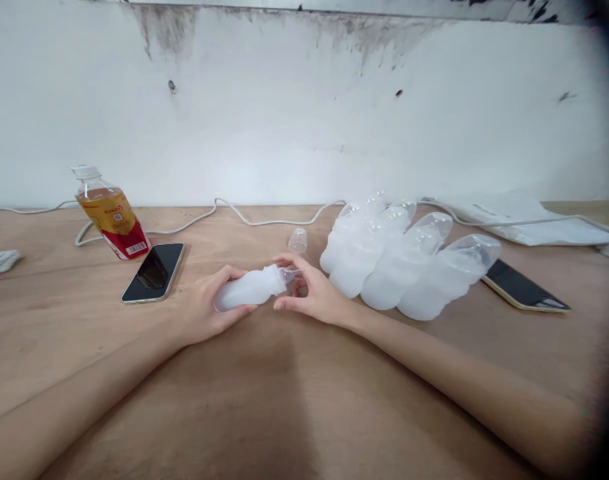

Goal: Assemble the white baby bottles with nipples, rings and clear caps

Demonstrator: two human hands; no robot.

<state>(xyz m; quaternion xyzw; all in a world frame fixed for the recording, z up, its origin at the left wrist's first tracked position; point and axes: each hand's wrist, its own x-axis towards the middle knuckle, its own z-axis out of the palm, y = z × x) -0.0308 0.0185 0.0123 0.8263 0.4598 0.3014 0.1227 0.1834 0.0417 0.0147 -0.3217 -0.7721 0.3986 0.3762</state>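
Note:
My left hand (211, 303) is wrapped round the body of a frosted white plastic squeeze bottle (244, 290), which lies tilted on its side with its tip toward the right. A clear pointed nozzle (287, 274) sits on its neck. Thumb and fingers of my right hand (311, 293) curl around the nozzle end, closed about its collar; the exact contact is partly hidden. Just beyond the hands, a small clear cap (298, 240) stands on the wooden table (254, 400). Several similar white bottles with clear domed tops (384, 260) are grouped to the right of my right hand.
A drink bottle with a red and yellow label (117, 217) stands at the left behind a phone (154, 272). Another phone (527, 287) lies at the right. A white cable (264, 223) runs along the wall, crossing a white plastic bag (529, 223).

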